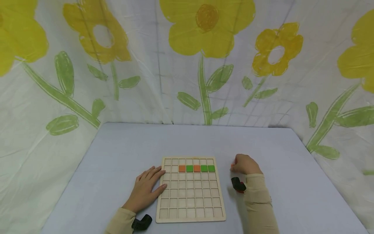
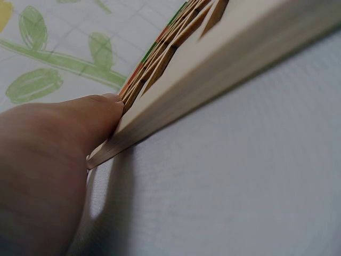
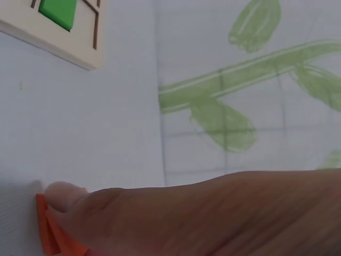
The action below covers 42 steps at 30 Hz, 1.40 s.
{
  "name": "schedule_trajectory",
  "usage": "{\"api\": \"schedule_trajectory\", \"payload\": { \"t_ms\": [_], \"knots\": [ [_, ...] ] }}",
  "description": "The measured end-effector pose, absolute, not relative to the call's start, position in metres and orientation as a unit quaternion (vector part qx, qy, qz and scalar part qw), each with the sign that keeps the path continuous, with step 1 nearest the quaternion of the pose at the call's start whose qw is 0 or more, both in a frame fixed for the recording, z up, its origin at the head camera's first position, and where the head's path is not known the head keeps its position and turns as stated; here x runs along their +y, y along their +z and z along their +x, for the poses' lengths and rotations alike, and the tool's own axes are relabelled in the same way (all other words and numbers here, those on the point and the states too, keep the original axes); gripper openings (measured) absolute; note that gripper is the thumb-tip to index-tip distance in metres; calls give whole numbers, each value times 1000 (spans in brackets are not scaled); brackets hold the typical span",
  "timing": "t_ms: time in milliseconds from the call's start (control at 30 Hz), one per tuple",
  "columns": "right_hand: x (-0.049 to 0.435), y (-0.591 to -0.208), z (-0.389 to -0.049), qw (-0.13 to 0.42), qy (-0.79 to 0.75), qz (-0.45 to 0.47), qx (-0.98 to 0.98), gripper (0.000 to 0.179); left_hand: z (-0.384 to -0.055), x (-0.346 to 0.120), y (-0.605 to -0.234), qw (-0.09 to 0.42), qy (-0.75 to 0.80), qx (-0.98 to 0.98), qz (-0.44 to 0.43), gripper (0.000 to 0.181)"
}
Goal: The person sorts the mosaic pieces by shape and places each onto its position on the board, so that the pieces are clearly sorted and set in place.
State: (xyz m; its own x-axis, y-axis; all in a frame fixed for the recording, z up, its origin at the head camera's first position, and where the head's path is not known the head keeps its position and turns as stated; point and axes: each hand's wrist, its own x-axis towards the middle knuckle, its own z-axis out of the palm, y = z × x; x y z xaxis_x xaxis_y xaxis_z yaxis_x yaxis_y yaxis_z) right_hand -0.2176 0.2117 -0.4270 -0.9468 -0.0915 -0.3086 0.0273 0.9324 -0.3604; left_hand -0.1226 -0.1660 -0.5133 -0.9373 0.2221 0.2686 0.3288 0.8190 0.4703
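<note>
A wooden grid board (image 1: 190, 220) lies on the table. One of its upper rows holds orange tiles (image 1: 182, 168) and green tiles (image 1: 189, 168). My left hand (image 1: 147, 188) rests on the board's left edge, fingers spread; the left wrist view shows the thumb (image 2: 101, 114) over its rim. To the right of the board, my right hand (image 1: 245, 163) has curled fingers and pinches an orange tile (image 3: 66, 237) beside another orange piece (image 3: 47, 226). The thumb (image 3: 117, 213) presses against the orange tile, while the other fingers are mostly hidden.
Something red (image 1: 240, 191) shows on the table under the black wrist camera (image 1: 238, 184) at the right wrist. Another black wrist camera (image 1: 142, 223) sits at the left wrist. Behind the pale table (image 1: 131, 139) hangs a flower-printed curtain (image 1: 157, 97).
</note>
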Motion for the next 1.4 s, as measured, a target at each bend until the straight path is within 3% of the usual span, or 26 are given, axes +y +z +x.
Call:
{"api": "schedule_trajectory", "payload": {
  "t_ms": [267,500,733,1133,1400],
  "knots": [
    [207,-420,-220,161,-206,-19,965,30,-123,-167,-515,112,-263,-947,-149,53],
    [190,-420,-222,125,-217,-50,967,25,-123,-167,-514,108,-267,-947,-146,53],
    [154,-426,-222,78,-228,-116,963,29,-123,-168,-515,108,-269,-946,-143,53],
    [91,-442,-203,-23,-226,-326,918,12,-123,-167,-518,108,-266,-947,-144,53],
    [63,-449,-201,-8,-192,-376,907,6,-123,-168,-518,112,-264,-946,-148,52]
  ]
}}
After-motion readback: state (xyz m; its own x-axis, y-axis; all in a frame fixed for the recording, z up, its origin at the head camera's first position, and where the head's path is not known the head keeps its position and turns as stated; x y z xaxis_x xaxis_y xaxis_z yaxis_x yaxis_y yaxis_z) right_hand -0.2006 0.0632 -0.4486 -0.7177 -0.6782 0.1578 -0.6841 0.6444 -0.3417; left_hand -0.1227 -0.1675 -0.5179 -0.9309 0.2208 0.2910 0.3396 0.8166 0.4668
